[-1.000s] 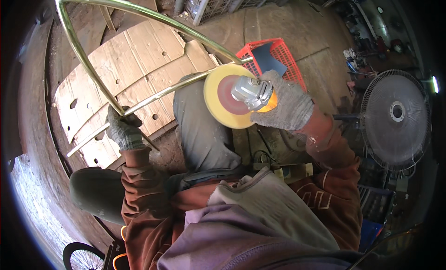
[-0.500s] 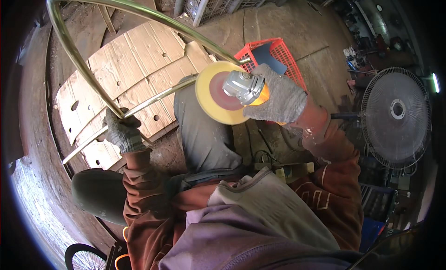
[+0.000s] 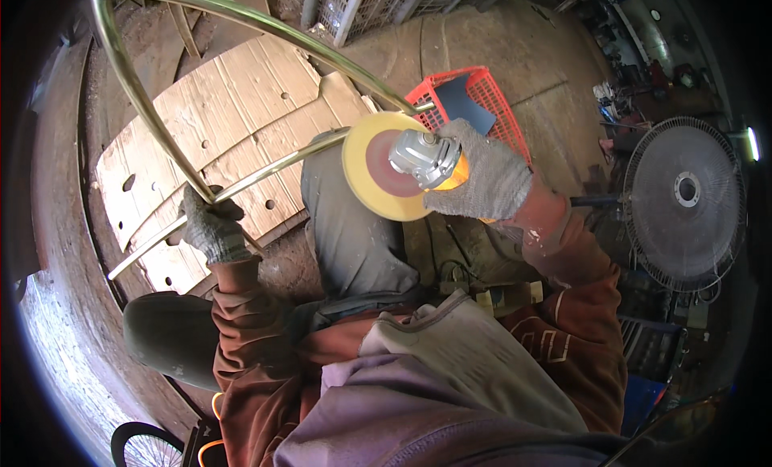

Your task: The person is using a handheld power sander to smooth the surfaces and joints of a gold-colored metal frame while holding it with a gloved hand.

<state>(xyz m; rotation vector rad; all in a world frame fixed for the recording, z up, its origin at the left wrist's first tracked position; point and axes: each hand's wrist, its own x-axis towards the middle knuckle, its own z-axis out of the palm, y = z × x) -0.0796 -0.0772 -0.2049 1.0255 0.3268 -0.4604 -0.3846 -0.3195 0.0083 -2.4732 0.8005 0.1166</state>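
Observation:
A bent frame of shiny brass-coloured metal tube (image 3: 149, 105) reaches from the far left across to my knee. My left hand (image 3: 213, 228), in a grey knitted glove, is closed around the tube near its left corner joint. In my gloved right hand (image 3: 489, 171) is an angle grinder (image 3: 425, 159) with a silver head and an orange-yellow body. Its large yellow disc (image 3: 359, 170) with a reddish centre overlaps the tube's end above my knee. Whether disc and tube touch I cannot tell.
Flattened cardboard (image 3: 241, 113) with holes covers the floor under the frame. A red plastic crate (image 3: 503, 105) holding a dark sheet stands beyond my right hand. Grey crates (image 3: 354, 13) are at the far side. A large fan (image 3: 685, 202) stands on the right.
The grinder and my right hand have shifted slightly right and nearer to me. The frame's far left corner has swung a little to the right, while my left hand keeps its hold.

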